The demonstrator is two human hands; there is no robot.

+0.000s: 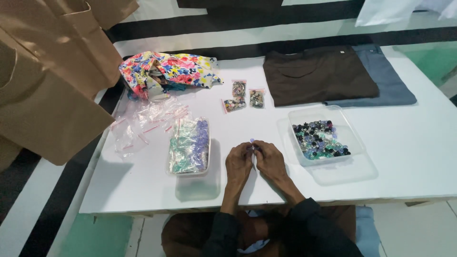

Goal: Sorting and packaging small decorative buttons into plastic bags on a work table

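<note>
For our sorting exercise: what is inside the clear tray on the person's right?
The clear tray holds a heap of small loose buttons in dark, blue, purple and green, piled toward its near end. Pieces lower in the heap are covered, so their number cannot be seen.

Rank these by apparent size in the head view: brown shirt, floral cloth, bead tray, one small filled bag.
1. brown shirt, largest
2. floral cloth
3. bead tray, perhaps near the cloth in size
4. small filled bag, smallest
</note>
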